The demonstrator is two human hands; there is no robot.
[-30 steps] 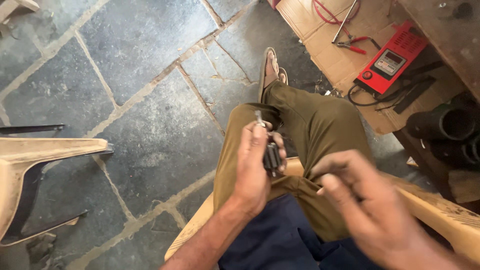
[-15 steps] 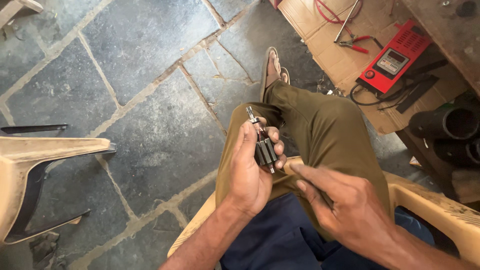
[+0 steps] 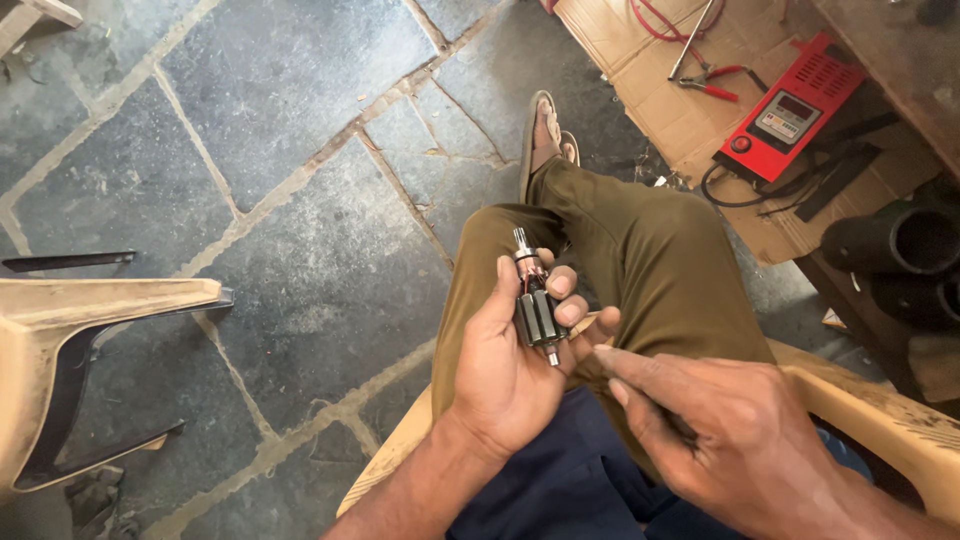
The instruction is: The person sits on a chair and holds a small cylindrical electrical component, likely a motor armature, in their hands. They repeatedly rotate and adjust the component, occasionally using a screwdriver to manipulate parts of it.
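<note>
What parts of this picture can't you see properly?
Head view, the only one:
- Motor armature: its back is hidden by the left hand that grips it.
- Right hand: whether it holds something thin is unclear; the fingers cover it.
- Red meter: its screen is too small to read.
- Black pipes: cut off by the right edge.
- Chair: cut off by the left edge.

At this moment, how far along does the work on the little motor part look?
Done: the small motor rotor is out of any housing and held upright in the left hand. In hand: the right hand reaches toward its lower shaft end, fingertips close but apart from it; whether it holds something is unclear. Left: the red meter and the red-handled pliers lie untouched on the cardboard, so any testing looks undone.
</note>
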